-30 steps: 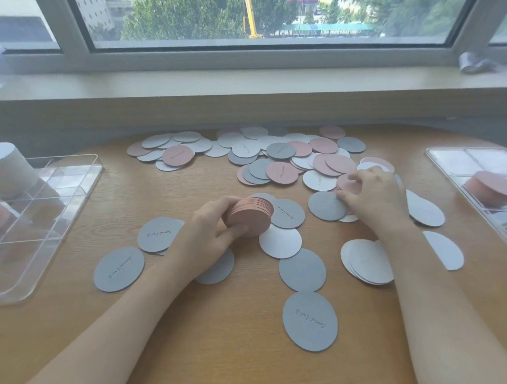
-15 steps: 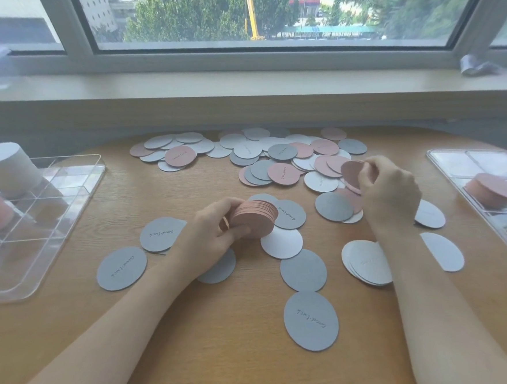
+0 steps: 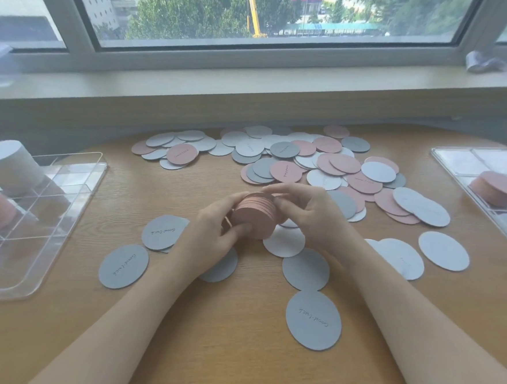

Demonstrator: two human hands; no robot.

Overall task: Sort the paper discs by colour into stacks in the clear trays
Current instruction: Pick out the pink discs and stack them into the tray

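Between both hands' fingers (image 3: 237,229), pink stack (image 3: 255,219).

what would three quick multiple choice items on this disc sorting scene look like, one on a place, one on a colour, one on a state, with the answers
1. Where is the pink stack that no hand holds?
A. in the right clear tray
B. on the window sill
C. on the bare table

2. What colour is the handheld stack?
A. grey
B. white
C. pink

3. How is the handheld stack held?
A. by the left hand alone
B. between both hands
C. lying flat, untouched

Answers:
1. A: it stands inside the right clear tray.
2. C: its face and edges are all pink.
3. B: the left hand grips it from below and the fingers of the right hand curl against its far side.
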